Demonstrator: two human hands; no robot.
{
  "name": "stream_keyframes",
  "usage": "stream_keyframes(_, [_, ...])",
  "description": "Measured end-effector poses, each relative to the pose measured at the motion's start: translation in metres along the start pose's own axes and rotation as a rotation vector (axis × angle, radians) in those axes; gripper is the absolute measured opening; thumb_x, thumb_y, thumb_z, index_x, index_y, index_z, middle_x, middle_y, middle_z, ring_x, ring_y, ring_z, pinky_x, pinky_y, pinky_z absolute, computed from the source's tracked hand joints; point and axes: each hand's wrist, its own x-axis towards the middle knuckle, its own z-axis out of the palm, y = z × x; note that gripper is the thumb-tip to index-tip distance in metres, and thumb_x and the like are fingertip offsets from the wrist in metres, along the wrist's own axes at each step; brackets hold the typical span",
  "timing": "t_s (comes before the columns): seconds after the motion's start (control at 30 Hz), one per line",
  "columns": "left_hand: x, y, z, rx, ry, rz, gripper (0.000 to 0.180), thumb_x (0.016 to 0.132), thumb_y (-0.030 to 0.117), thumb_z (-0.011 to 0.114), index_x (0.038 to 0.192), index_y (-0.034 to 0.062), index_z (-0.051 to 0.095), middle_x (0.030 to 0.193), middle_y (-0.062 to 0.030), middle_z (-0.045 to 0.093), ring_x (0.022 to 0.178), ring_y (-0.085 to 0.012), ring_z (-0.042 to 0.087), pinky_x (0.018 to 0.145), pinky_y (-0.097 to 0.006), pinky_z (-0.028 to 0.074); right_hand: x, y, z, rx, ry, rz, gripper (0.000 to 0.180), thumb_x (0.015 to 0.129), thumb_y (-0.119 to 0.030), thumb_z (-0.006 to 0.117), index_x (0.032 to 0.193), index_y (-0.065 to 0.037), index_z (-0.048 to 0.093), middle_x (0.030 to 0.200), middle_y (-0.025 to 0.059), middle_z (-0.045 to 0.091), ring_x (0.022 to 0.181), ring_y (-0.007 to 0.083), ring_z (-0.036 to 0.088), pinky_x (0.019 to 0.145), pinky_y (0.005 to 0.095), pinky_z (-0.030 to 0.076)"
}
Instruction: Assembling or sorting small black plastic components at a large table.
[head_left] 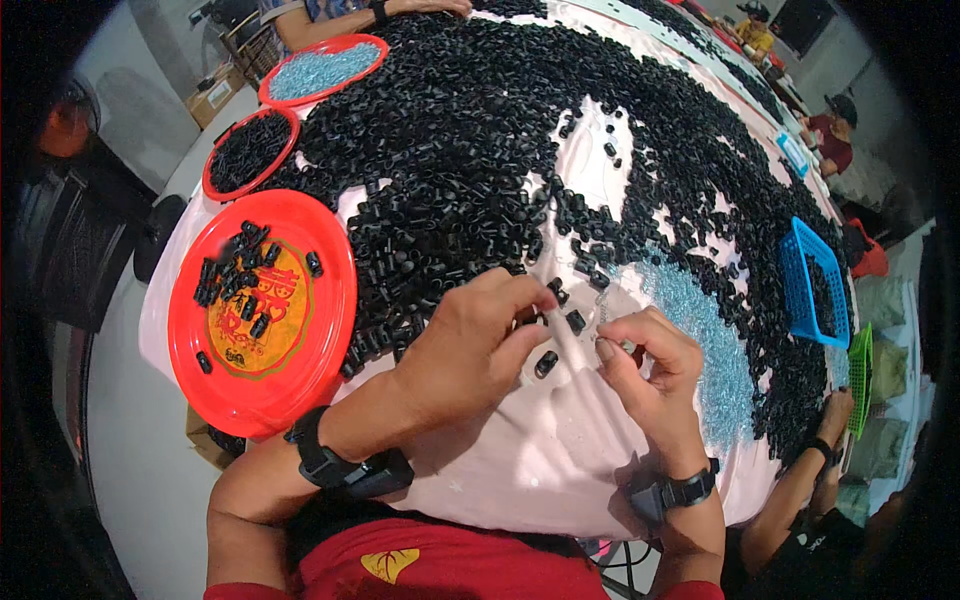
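Note:
Both my hands work close together over the pale pink cloth (pixel 540 460). My left hand (pixel 470 335) has its thumb and forefinger curled toward each other; black shows between them, but whether it is a held piece or the pile behind I cannot tell. Opposite it, my right hand (pixel 650 370) is closed in a pinch, and what it holds is too small to name. Between the hands lie a loose black plastic piece (pixel 546 364) and another black piece (pixel 575 321). A wide heap of small black ring-like parts (pixel 430 230) spreads beyond my left hand. Right of my right hand lie small shiny bluish-silver pieces (pixel 715 350).
At left stands a red plate (pixel 335 345) with several black pieces. Behind it are a red dish (pixel 207 175) of black parts and a red tray (pixel 383 52) of silvery pieces. A blue basket (pixel 800 325) and green basket (pixel 860 380) stand right. Co-workers' arms (pixel 800 490) reach in.

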Motion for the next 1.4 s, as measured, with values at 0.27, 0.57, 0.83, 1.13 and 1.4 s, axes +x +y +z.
stream_keyframes(0.27, [-0.003,-0.012,-0.011,-1.245,-0.103,-0.526,0.03,0.106,0.016,0.059,0.131,0.0007,0.062,0.102,-0.0036,0.07,0.085,-0.0072,0.067,0.068,-0.019,0.054,0.033,-0.03,0.018,0.211,0.024,0.113,0.012,0.089,0.001,0.072,0.1,-0.004,0.075,0.088,0.0028,0.072,0.072,0.0054,0.06,0.058,0.0204,0.043])
stream_keyframes(0.57, [-0.003,-0.021,-0.006,-1.543,-0.142,-0.633,0.025,0.105,0.015,0.059,0.127,0.0024,0.057,0.116,-0.0105,0.07,0.098,-0.0166,0.074,0.071,-0.021,0.058,0.034,-0.014,0.027,0.088,-0.013,-0.08,0.023,0.083,0.004,0.073,0.103,-0.005,0.077,0.092,0.0058,0.073,0.074,0.0102,0.065,0.057,0.0219,0.048])
stream_keyframes(0.83, [-0.002,-0.011,-0.004,-1.265,-0.048,-0.517,0.027,0.106,0.015,0.058,0.13,0.0026,0.058,0.108,-0.0046,0.068,0.09,-0.008,0.067,0.072,-0.019,0.055,0.032,-0.006,0.025,0.103,0.039,-0.101,0.024,0.082,0.004,0.073,0.103,-0.005,0.077,0.093,0.0076,0.073,0.075,0.0119,0.066,0.057,0.0223,0.049])
stream_keyframes(1.13, [-0.002,-0.012,0.002,-1.129,-0.126,-0.41,0.029,0.104,0.012,0.062,0.131,0.0032,0.058,0.106,-0.0014,0.067,0.087,-0.0045,0.062,0.07,-0.019,0.051,0.03,-0.013,0.027,0.167,0.013,-0.097,0.019,0.084,0.003,0.074,0.103,-0.004,0.076,0.095,0.0082,0.073,0.076,0.0119,0.066,0.058,0.0229,0.05])
stream_keyframes(1.4, [-0.002,-0.016,0.007,-1.204,-0.14,-0.395,0.028,0.097,0.007,0.068,0.123,0.001,0.058,0.106,-0.0054,0.068,0.093,-0.0102,0.067,0.081,-0.025,0.056,0.029,-0.015,0.029,0.011,-0.055,-0.166,0.024,0.085,0.008,0.071,0.107,-0.003,0.072,0.096,0.0096,0.073,0.077,0.0168,0.066,0.058,0.0257,0.051])
